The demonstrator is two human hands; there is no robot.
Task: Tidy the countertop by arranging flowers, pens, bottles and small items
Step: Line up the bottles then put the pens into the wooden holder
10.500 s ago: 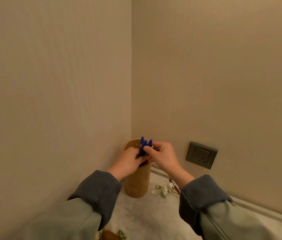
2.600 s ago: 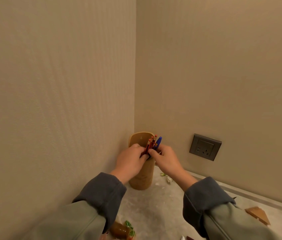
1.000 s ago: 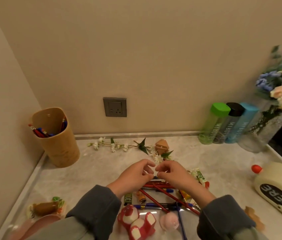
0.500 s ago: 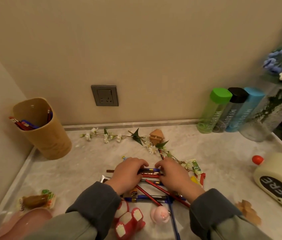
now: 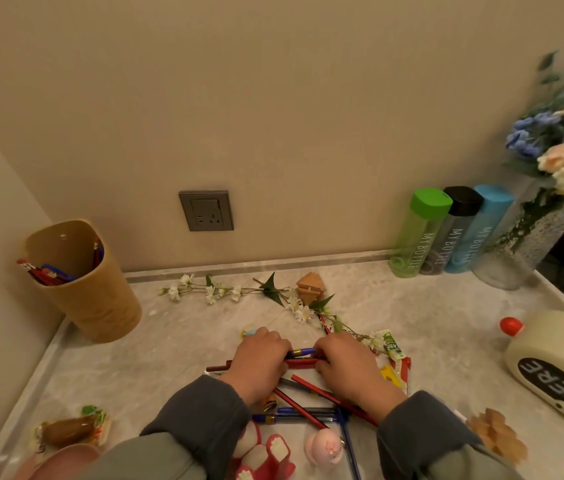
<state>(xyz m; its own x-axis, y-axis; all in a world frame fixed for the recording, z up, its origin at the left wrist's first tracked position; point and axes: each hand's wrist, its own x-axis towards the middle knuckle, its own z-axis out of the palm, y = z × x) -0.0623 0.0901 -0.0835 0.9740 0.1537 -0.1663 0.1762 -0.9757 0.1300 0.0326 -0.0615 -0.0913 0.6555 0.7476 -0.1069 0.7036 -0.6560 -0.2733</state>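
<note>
Both hands have come away from the cup [image 5: 93, 299], where they were a few seconds ago, and now sit low over the middle of the counter [image 5: 176, 344], much as they did half a second back. The left hand [image 5: 259, 362] and right hand [image 5: 346, 365] lie side by side, knuckles up. Their fingers curl down round a small bundle of pens [image 5: 303, 356], red and blue, which bridges the narrow gap between them.

More loose pens [image 5: 308, 410] lie crossed nearer the front edge, partly under the wrists. The cup stands in the far left corner with several pens already leaning inside it. A flower sprig [image 5: 218, 291] lies along the back edge, its stem running toward the right hand, past a small wooden block [image 5: 311, 287].

In the far right corner a green bottle [image 5: 415, 237], a black bottle [image 5: 446, 237] and a blue bottle [image 5: 474, 233] stand touching in a row against the wall. Beside them is a glass vase [image 5: 522, 244] of flowers. A big cream bottle [image 5: 557, 368] with a red cap lies on its side by the right edge. At the front edge sit a red-and-white toy [image 5: 266, 452] and a pink ball [image 5: 323, 445], with a snack packet [image 5: 69, 431] toward the front left corner. A wall socket [image 5: 206, 210] is set above the back edge.
</note>
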